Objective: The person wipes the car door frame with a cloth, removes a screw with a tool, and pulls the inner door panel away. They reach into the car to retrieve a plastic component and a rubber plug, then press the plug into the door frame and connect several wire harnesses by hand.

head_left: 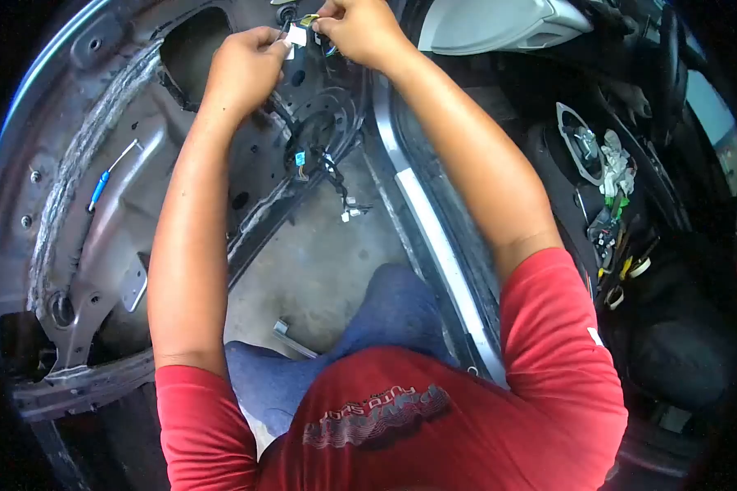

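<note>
**Steady pinch on the door-wiring plug**

Red shirt (385, 417) and a jeans-clad knee (393, 303) are filling the six o'clock foreground of the head view, above the concrete floor (319, 262). Both arms are reaching to twelve o'clock, where the hands are meeting against the stripped door panel (98, 213).

The left hand (246, 69) is pinching the white connector (296, 35), its grip pressed together on the plug. The right hand (360, 33), just beside it at one o'clock, is closing its grip on the coloured wires (309, 20) running into that plug. Fingers are hiding the mating faces, so I cannot tell whether it is latched.

More wiring harness (323, 168) is dangling below, at the door's centre.

As I am judging it, the work is going best with the plug body being held firm and any pull running straight along it, not on the wires. The slack is also needing watching, so nothing is snagging on sheet-metal edges.
</note>
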The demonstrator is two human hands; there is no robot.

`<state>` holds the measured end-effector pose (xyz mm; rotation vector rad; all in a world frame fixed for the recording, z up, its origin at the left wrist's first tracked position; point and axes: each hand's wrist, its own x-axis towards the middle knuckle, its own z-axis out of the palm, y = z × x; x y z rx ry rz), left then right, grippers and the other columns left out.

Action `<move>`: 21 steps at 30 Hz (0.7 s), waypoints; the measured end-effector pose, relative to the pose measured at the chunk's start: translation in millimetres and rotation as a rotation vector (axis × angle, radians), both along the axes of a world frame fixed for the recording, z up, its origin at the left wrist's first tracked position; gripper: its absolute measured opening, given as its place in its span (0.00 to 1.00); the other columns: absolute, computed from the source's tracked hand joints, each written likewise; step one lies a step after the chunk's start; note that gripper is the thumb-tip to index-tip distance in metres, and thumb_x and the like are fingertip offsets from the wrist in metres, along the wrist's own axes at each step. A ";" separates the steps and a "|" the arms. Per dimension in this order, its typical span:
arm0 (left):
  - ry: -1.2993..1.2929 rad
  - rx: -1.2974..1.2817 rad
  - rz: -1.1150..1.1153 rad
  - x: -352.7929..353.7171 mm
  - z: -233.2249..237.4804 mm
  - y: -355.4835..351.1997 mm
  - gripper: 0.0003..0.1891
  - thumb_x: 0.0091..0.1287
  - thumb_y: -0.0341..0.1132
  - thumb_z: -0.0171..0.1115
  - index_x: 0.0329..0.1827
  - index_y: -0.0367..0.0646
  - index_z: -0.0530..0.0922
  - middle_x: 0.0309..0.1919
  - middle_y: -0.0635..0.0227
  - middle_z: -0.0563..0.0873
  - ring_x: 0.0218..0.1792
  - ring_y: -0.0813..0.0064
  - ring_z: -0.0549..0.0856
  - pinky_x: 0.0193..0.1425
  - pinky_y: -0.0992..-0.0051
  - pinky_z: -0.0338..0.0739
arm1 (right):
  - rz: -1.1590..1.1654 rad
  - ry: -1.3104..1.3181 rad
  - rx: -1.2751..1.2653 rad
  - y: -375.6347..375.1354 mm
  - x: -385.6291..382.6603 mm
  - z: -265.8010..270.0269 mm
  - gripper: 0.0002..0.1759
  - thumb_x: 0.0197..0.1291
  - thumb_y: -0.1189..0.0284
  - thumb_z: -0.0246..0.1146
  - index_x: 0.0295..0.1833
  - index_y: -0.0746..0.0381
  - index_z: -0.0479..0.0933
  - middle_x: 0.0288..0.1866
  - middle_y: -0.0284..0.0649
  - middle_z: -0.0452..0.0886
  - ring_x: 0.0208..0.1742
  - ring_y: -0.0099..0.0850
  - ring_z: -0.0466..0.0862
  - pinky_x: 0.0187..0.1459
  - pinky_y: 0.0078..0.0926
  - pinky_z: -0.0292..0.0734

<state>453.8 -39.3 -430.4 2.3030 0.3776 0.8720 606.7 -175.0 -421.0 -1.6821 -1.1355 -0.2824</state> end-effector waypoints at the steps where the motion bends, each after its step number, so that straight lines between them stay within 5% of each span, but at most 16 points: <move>1: 0.011 -0.004 0.005 -0.1 0.5 -0.1 0.15 0.79 0.38 0.68 0.58 0.34 0.90 0.32 0.72 0.90 0.30 0.82 0.82 0.38 0.75 0.77 | 0.001 -0.002 -0.005 1.4 0.9 -4.5 0.08 0.68 0.76 0.72 0.37 0.66 0.83 0.33 0.45 0.92 0.34 0.35 0.91 0.40 0.40 0.85; 4: 0.013 0.002 0.016 -0.9 -0.7 0.3 0.16 0.79 0.39 0.69 0.58 0.35 0.90 0.33 0.72 0.90 0.30 0.82 0.82 0.38 0.75 0.77 | 0.086 0.070 0.096 10.4 10.1 -15.4 0.03 0.70 0.78 0.70 0.42 0.66 0.83 0.34 0.45 0.91 0.32 0.34 0.90 0.35 0.37 0.84; 10: 0.005 -0.019 0.009 1.0 -0.3 -0.4 0.16 0.79 0.39 0.69 0.59 0.36 0.90 0.34 0.71 0.91 0.31 0.82 0.83 0.39 0.75 0.77 | 0.516 0.642 0.140 10.6 23.7 -12.4 0.02 0.75 0.81 0.67 0.45 0.66 0.81 0.36 0.42 0.88 0.27 0.30 0.87 0.27 0.30 0.83; 13: 0.012 -0.005 0.019 0.4 0.4 -3.2 0.16 0.79 0.39 0.69 0.59 0.36 0.90 0.34 0.70 0.91 0.31 0.82 0.83 0.39 0.75 0.78 | 0.442 0.625 0.058 11.5 24.6 -6.7 0.02 0.73 0.79 0.69 0.47 0.65 0.82 0.36 0.43 0.89 0.30 0.34 0.89 0.32 0.34 0.85; 15: 0.013 0.025 0.020 0.2 3.5 -4.7 0.16 0.78 0.39 0.69 0.59 0.36 0.90 0.34 0.70 0.91 0.31 0.82 0.83 0.39 0.75 0.78 | 0.379 0.484 0.047 25.4 33.9 -22.9 0.16 0.67 0.67 0.76 0.55 0.65 0.85 0.43 0.44 0.94 0.46 0.36 0.94 0.55 0.41 0.86; 17: 0.052 0.040 0.045 -3.9 7.4 -3.7 0.16 0.78 0.39 0.69 0.58 0.36 0.91 0.33 0.70 0.91 0.31 0.81 0.84 0.40 0.74 0.78 | 0.425 0.483 0.144 11.6 26.9 -37.2 0.15 0.69 0.76 0.74 0.58 0.68 0.83 0.43 0.44 0.93 0.44 0.32 0.94 0.51 0.32 0.87; 21: 0.050 0.068 0.051 -5.9 11.4 -5.6 0.16 0.77 0.39 0.70 0.58 0.36 0.91 0.35 0.66 0.93 0.33 0.78 0.86 0.43 0.72 0.80 | 0.234 0.349 0.232 20.8 24.3 -61.1 0.09 0.69 0.76 0.74 0.51 0.69 0.87 0.41 0.43 0.94 0.43 0.31 0.95 0.47 0.27 0.87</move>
